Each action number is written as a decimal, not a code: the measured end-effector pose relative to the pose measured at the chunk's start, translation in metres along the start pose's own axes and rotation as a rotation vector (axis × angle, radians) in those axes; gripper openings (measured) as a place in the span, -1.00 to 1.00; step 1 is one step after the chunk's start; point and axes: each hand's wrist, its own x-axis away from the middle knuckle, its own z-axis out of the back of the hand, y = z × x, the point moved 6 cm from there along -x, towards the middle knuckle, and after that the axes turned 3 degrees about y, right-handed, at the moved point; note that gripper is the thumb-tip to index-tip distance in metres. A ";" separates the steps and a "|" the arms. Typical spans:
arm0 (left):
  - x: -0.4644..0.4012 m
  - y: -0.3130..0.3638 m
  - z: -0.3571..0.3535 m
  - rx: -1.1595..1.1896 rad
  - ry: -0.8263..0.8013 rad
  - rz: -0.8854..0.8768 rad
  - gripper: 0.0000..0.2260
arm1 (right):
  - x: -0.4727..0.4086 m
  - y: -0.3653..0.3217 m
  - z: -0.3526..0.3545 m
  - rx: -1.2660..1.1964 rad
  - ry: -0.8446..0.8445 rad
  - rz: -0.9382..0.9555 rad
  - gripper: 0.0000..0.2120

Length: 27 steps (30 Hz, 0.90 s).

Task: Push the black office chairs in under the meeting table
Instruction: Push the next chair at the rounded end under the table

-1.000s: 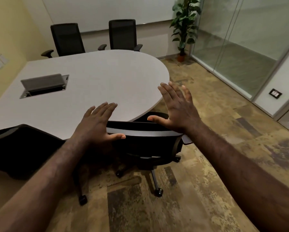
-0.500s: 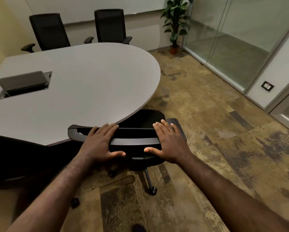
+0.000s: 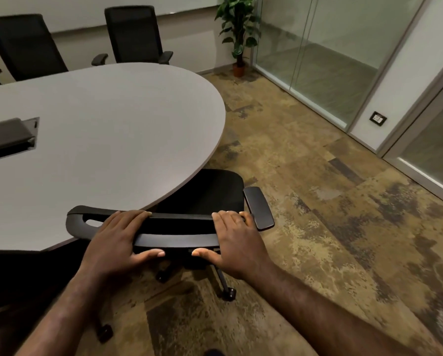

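Observation:
A black office chair stands at the near curved edge of the grey meeting table, its seat partly under the top and its right armrest outside the edge. My left hand and my right hand lie flat on the top of its backrest, fingers stretched forward over the rim, thumbs pointing inward along the back. A second black chair shows dark at the lower left, mostly under the table. Two more black chairs stand at the far side.
A raised cable box sits in the tabletop at the left. A potted plant stands in the far corner by a glass wall. Patterned brown carpet spreads to the right of the chair.
Both hands came down from the air onto the chair's backrest. The chair has rolled forward, its seat going further beneath the table edge, and my view has moved closer.

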 end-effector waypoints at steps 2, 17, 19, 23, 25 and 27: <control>-0.001 -0.004 0.001 -0.004 -0.004 -0.012 -0.17 | -0.001 -0.005 -0.001 -0.010 -0.006 0.002 -0.04; -0.096 0.035 0.030 0.044 -0.033 -0.130 -0.16 | -0.058 0.118 0.028 -0.085 0.109 -0.011 -0.11; -0.129 0.049 0.023 0.035 -0.047 -0.176 -0.20 | -0.068 0.153 0.016 -0.050 0.079 -0.047 -0.12; -0.204 0.079 -0.018 -0.006 -0.150 -0.286 -0.23 | -0.081 0.217 -0.019 -0.015 0.006 -0.138 -0.14; -0.238 0.090 -0.049 -0.034 -0.209 -0.355 -0.24 | -0.085 0.241 -0.044 -0.033 -0.038 -0.180 -0.12; -0.268 0.096 -0.084 -0.083 -0.271 -0.419 -0.22 | -0.091 0.258 -0.070 -0.045 -0.058 -0.204 -0.13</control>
